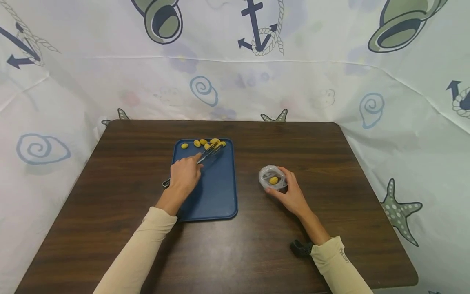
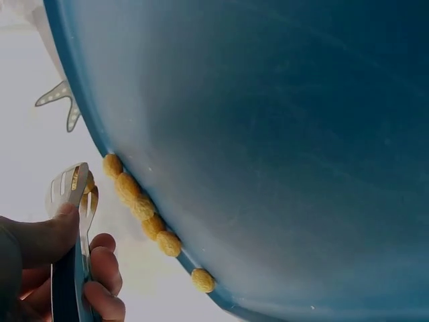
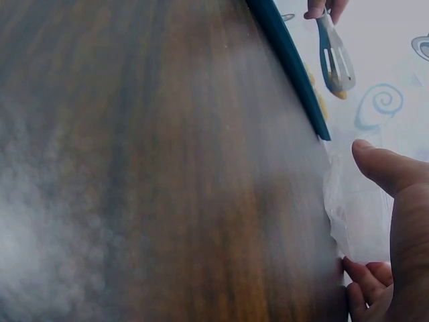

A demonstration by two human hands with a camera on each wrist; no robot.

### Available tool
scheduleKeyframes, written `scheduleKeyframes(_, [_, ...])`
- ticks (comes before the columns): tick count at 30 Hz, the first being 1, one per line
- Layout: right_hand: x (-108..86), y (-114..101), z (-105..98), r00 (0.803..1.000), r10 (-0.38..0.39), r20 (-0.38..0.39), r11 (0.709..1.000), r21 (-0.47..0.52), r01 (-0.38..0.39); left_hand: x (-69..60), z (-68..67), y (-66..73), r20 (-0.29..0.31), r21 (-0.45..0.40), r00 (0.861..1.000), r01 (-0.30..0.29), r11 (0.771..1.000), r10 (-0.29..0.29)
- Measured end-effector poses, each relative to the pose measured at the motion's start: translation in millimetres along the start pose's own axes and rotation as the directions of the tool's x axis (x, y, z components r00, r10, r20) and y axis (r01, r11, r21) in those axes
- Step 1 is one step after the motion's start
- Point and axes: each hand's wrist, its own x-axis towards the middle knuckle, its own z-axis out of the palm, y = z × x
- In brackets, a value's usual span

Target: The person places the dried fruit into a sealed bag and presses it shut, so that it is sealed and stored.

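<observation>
Metal tongs [image 1: 208, 153] are held in my left hand [image 1: 185, 174] over the far part of a blue tray [image 1: 216, 192]. In the left wrist view, the slotted tips of the tongs [image 2: 72, 188] have a small yellow oval piece [image 2: 89, 182] between them. Several more yellow oval pieces [image 1: 197, 143] lie along the tray's far edge. My right hand [image 1: 291, 192] holds a clear plastic container [image 1: 267, 170] from its right side, thumb at the near side and fingers at the far side. One yellow piece [image 1: 273, 180] is seen inside it.
The container stands on the dark wood table [image 1: 286, 253], a short way right of the tray. A black band [image 1: 302, 248] is on the right wrist. A white patterned cloth [image 1: 312, 90] hangs behind the table and at its sides.
</observation>
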Motion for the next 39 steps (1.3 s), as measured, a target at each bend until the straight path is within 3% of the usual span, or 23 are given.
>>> scheduleKeyframes(15, [-0.6,2,2,1.0,-0.002,0.022,1.0,0.011,0.001,-21.1,-0.8,5.1,-0.056,-0.054,0.998,0.026,0.998,-0.029])
scheduleKeyframes(25, [0.4,1,0,1.0,0.011,0.021,1.0,0.008,-0.011,-27.5,-5.3,11.9,-0.072,-0.073,0.997,0.017,0.997,-0.023])
scheduleKeyframes(39, [1.2,0,-2,1.0,0.009,0.026,1.0,0.002,-0.009,-38.6,-9.3,31.0,-0.094,-0.111,0.996,-0.003,0.994,-0.008])
